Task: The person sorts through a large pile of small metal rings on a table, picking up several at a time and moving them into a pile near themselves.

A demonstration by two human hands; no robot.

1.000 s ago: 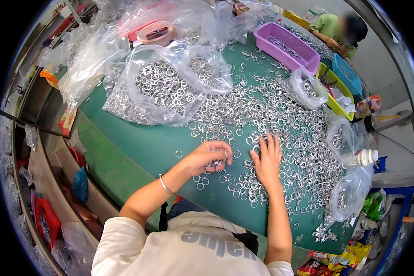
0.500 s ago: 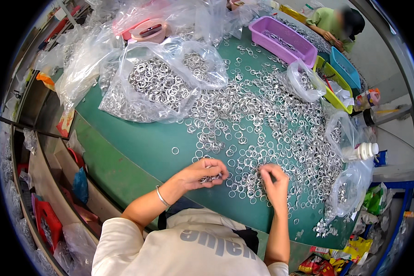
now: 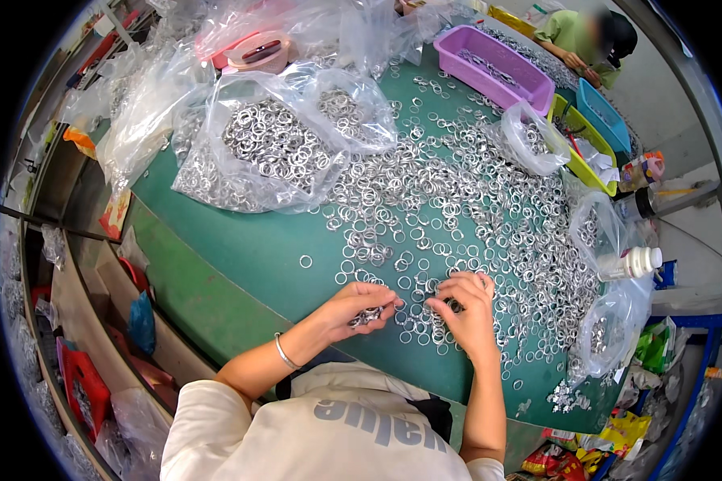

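A handful of silver metal rings (image 3: 367, 317) rests in my left hand (image 3: 345, 309), whose fingers curl around it. My right hand (image 3: 469, 314) is just to the right, low over the loose rings (image 3: 425, 321) on the table. Its thumb and fingers are apart, and a few rings show in the gap between them; no ring is plainly gripped. A broad spread of similar rings (image 3: 529, 248) covers the green table (image 3: 249, 248) beyond and to the right of my hands. One lone ring (image 3: 306, 261) lies to the left.
A clear plastic bag full of rings (image 3: 273, 144) lies at the back left. Purple (image 3: 497, 68), blue (image 3: 602, 116) and yellow-green (image 3: 586, 140) trays stand at the back right. A white bottle (image 3: 640, 263) is at the right edge. Another person (image 3: 586, 48) works at the far right.
My right hand has shifted a little left and away from me, and its thumb and fingers have spread. My left hand has moved slightly, still around its rings.
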